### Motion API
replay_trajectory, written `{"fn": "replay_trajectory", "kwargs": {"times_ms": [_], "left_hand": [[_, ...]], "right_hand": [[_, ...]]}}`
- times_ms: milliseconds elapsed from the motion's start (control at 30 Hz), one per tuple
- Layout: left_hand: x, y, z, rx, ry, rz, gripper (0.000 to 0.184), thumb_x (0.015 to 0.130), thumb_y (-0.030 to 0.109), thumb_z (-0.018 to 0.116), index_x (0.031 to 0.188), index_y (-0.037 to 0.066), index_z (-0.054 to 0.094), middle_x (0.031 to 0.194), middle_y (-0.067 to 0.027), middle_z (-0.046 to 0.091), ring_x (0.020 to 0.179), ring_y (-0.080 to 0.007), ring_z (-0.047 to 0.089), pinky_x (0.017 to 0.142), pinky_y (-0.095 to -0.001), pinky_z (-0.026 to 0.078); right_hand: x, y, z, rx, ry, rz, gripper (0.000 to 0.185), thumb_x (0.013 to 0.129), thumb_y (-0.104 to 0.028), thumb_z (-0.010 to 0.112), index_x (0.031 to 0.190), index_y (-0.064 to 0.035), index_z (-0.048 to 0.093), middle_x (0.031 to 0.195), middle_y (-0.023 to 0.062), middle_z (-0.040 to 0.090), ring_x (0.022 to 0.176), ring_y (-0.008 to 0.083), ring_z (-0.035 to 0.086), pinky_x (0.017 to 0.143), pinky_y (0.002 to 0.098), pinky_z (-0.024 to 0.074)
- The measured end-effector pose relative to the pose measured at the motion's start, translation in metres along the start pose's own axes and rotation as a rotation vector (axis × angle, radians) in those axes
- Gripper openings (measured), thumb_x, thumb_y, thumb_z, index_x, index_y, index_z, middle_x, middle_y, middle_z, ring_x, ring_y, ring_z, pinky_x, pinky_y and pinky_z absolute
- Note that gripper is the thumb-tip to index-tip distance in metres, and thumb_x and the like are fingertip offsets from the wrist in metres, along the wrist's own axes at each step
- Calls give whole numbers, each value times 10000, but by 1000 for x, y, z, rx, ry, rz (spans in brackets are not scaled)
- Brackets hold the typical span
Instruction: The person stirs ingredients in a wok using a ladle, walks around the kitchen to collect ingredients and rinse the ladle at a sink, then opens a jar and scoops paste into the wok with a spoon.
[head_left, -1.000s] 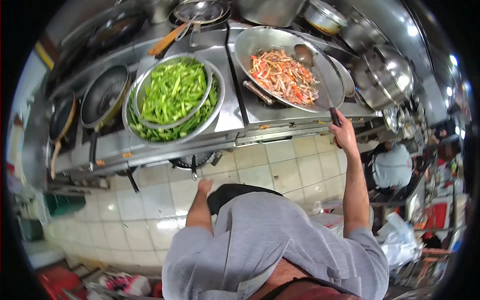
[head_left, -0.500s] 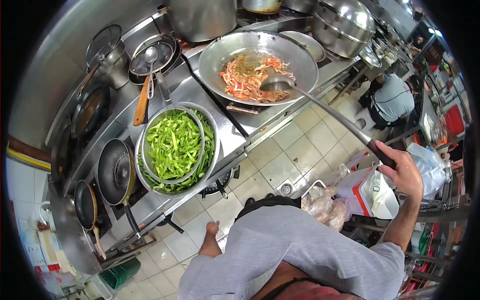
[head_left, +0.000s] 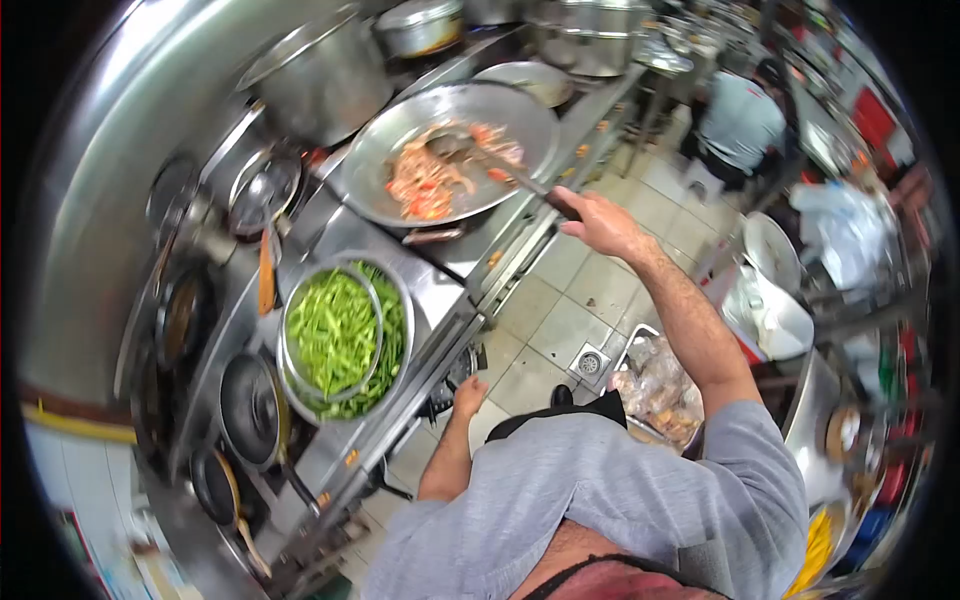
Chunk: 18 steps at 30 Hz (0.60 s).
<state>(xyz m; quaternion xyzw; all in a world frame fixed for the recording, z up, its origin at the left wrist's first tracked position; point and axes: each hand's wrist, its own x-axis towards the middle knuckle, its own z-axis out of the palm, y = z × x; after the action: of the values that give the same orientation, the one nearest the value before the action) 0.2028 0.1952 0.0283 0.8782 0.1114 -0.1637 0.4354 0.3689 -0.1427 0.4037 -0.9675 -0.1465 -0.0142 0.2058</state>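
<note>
My right hand (head_left: 600, 222) is closed around the dark handle end of a long metal ladle (head_left: 505, 168). The ladle's bowl rests among cooked strips, pale and orange-red, in a wide wok (head_left: 370, 190) on the stove. My left hand (head_left: 470, 394) hangs low by the counter's front edge, its fingers loosely stretched, holding nothing that I can see. On the counter left of the wok sits a metal colander (head_left: 380, 320) heaped with cut green vegetables (head_left: 330, 330). It stands inside a larger bowl (head_left: 408, 345) that has more greens in it.
Frying pans (head_left: 250, 410) stand at the left. A skimmer, a spatula with a wooden handle (head_left: 266, 275) and a tall stockpot (head_left: 320, 85) are behind. Bagged food (head_left: 660, 385) lies in a tray on the right, near a floor drain (head_left: 590, 364). Another person (head_left: 742, 120) crouches farther off.
My right hand has moved forward and left toward the wok, pushing the ladle's bowl to the far side of the food. My left hand has risen beside the counter. The view has shifted.
</note>
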Motion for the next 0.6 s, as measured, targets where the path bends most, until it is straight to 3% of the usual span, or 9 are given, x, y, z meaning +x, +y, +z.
{"fn": "replay_trajectory", "kwargs": {"times_ms": [67,100,167,200,233,333,433,600], "left_hand": [[-2,-27,-10,248,-159,56,417,767,364,606,975,2,602,911,-200,637,873,-317,618,746,-402,473],[-9,-51,-8,84,-108,72,376,769,358,598,876,-2,606,823,-224,621,783,-351,610,682,-435,458],[-11,-100,-15,226,-310,-25,364,784,353,584,837,-5,617,799,-242,611,740,-360,596,647,-452,444],[2,-143,-21,584,-312,631,360,796,357,576,821,3,635,780,-248,611,741,-363,600,636,-459,443],[-9,-150,-33,878,-461,622,364,785,340,591,828,-18,636,774,-255,610,760,-382,599,657,-463,449],[-31,-162,-62,811,-592,398,351,773,316,595,823,-30,636,764,-240,615,743,-356,598,650,-446,453],[-33,-162,-75,794,-641,375,339,760,291,599,818,-41,636,754,-224,619,726,-329,597,643,-428,457],[-21,-131,-64,833,-677,520,320,738,250,607,810,-60,636,737,-198,626,698,-285,596,632,-400,463]], "right_hand": [[-24,4,-8,113,106,-3,567,816,-295,622,1317,-179,383,1109,171,516,1021,336,524,857,410,446],[-45,7,-13,147,201,-13,589,825,-316,617,1339,-169,370,1155,168,487,1062,323,501,900,397,425],[-92,13,-15,154,375,98,556,838,-305,604,1323,-141,386,1157,170,480,1053,332,500,903,398,420],[-124,16,-13,156,445,171,540,836,-298,607,1310,-135,406,1139,176,488,1040,335,506,893,396,424],[-153,16,-9,158,510,237,524,834,-291,610,1297,-129,425,1121,183,496,1028,338,512,883,394,427],[-249,8,22,156,593,529,495,824,-245,630,1262,-80,472,1024,161,529,943,286,549,810,368,450],[-340,-27,40,172,605,760,470,811,-231,646,1229,-69,504,953,137,534,865,253,558,757,353,454],[-456,-94,-28,-153,824,758,439,783,-158,645,1182,-23,520,1002,161,533,901,263,544,812,353,450]]}}
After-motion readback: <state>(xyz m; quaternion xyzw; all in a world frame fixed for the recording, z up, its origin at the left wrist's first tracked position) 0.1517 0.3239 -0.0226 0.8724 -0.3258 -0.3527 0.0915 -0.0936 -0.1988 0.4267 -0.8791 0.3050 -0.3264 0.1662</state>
